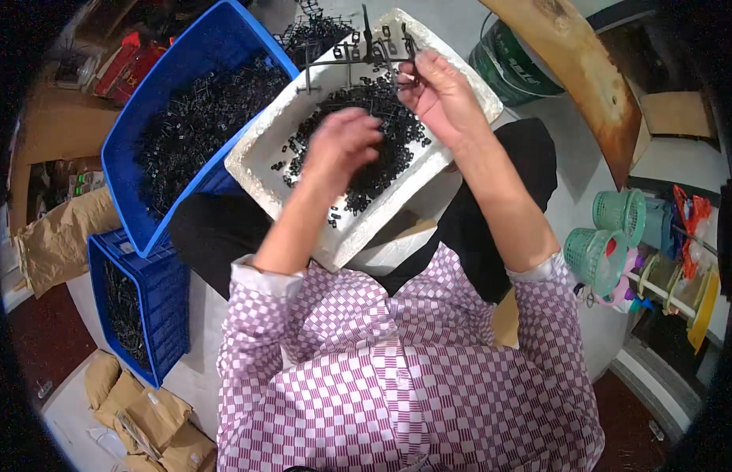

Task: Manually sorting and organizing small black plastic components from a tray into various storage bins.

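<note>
My right hand (438,88) pinches one end of a black plastic sprue (367,57), a branched frame with small parts hanging from it. The sprue is held above the far end of a white foam box (248,161). A heap of small black plastic parts (381,169) lies in the box. Over the left part of this heap is my left hand (342,149), its fingers smeared by motion. Whether it holds anything does not show. The box sits between my legs, tilted in view.
Left of the box stands a large blue crate (123,149) full of black parts, with a smaller blue crate (173,315) nearer me. More black sprues (315,31) are piled beyond the box. At the right are a green bucket (503,67), a stained board (590,79) and green baskets (594,256).
</note>
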`<state>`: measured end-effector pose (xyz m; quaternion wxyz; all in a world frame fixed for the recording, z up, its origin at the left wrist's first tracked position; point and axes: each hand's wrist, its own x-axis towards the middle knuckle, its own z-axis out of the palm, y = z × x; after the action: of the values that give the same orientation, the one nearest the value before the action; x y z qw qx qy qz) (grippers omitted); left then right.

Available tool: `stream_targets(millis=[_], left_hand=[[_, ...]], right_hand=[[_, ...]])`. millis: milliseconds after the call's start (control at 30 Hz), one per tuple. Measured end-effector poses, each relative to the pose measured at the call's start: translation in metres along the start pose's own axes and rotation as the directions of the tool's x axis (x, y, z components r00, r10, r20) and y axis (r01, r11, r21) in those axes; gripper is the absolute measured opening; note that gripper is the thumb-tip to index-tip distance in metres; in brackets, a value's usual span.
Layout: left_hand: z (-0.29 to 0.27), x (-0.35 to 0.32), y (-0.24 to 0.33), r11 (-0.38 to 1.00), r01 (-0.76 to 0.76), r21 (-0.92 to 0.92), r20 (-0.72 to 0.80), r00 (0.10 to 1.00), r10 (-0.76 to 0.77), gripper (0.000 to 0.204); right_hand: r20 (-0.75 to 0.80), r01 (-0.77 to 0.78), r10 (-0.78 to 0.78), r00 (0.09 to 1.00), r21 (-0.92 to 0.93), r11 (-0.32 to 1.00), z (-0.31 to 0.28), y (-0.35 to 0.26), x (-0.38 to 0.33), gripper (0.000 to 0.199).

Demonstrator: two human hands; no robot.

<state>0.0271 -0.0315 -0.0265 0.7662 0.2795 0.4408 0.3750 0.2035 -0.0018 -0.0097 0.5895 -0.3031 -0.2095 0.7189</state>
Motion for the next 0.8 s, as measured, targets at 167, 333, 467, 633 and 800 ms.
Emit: stream_targets(millis=[167,333,467,633,800], left_hand=[[0.017,-0.001,0.014,0.940,-0.199,-0.276,0.083,0.970,0.230,0.021],[-0.007,0.004,0.032,0.832,-0.184,-0.523,-0.029,0.980,0.198,0.021],[-0.019,0.008,0.034,0.848,-0.209,-0.487,-0.124,0.978,0.170,0.019],[-0.024,0.004,0.035,0.873,-0.313,-0.375,-0.252,0.940,0.229,0.019],[-0.021,-0.002,0.033,0.909,-0.307,-0.282,-0.218,0.943,0.251,0.021]], right_hand=[[-0.109,0.033,-0.047,0.993,-0.128,0.991,0.011,0.035,-0.006,0.010],[-0.139,-0.065,0.007,0.990,-0.412,0.909,0.020,0.054,-0.017,0.010],[-0.052,-0.039,0.014,0.999,-0.527,0.849,0.029,0.058,-0.021,0.014],[0.037,0.039,-0.021,0.999,-0.607,0.794,0.034,0.058,-0.021,0.021],[0.108,0.071,-0.008,0.994,-0.599,0.798,0.038,0.044,-0.019,0.024]])
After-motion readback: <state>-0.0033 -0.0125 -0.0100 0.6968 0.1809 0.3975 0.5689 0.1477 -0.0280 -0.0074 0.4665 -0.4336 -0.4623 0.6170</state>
